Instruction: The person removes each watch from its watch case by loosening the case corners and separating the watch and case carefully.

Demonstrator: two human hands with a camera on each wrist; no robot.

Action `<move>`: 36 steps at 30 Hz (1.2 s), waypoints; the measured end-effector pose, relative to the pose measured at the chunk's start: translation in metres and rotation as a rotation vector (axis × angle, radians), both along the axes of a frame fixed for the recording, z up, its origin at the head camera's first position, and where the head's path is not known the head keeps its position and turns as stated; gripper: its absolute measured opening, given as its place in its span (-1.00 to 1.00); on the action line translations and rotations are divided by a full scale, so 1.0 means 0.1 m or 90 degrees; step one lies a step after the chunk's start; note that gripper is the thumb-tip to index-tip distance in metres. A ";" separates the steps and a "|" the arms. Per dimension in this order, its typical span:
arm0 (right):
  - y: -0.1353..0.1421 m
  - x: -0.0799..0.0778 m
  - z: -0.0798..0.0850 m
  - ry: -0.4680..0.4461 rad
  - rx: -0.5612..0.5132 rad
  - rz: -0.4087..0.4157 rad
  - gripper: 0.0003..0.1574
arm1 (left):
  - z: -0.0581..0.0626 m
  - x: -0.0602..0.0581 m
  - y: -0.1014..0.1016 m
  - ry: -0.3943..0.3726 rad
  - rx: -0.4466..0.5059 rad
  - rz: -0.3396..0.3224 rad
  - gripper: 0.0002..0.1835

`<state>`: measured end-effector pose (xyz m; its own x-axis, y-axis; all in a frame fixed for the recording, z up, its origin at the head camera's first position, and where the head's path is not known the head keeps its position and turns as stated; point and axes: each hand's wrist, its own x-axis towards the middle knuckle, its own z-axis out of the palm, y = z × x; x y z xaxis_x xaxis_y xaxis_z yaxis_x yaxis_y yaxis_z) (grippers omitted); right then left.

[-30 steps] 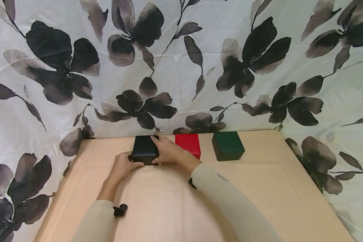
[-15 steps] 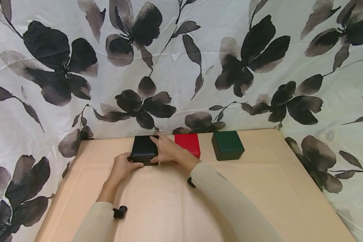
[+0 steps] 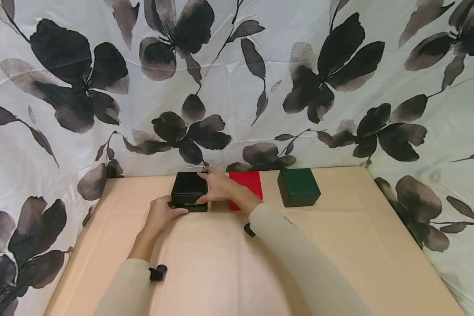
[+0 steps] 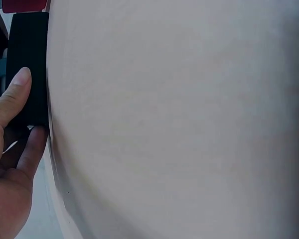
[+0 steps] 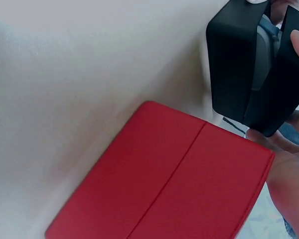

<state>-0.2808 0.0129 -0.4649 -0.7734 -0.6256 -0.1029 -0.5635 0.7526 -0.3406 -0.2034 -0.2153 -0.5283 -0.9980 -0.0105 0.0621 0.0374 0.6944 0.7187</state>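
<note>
Black box [image 3: 188,191] is sitting at the far edge of the table [image 3: 339,263], just left of the red box [image 3: 249,182]. Left hand [image 3: 160,215] is pinching its near-left base corner, bracing it down. Right hand [image 3: 218,186] is curling over the lid from the right, lifting; a gap is opening at the near side, hinge far. Box is roughly square, no clear long axis.
</note>
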 end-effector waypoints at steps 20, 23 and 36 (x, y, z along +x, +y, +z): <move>0.06 -0.10 0.09 -0.089 -0.078 -0.024 0.08 | -0.01 -0.02 0.03 0.007 -0.013 -0.006 -0.56; 0.07 -0.11 0.09 -0.108 -0.092 -0.035 0.05 | -0.02 -0.01 0.03 0.010 -0.017 -0.011 -0.54; 0.10 -0.21 0.13 -0.202 -0.191 -0.083 -0.09 | 0.00 -0.03 0.05 0.027 -0.020 -0.031 -0.23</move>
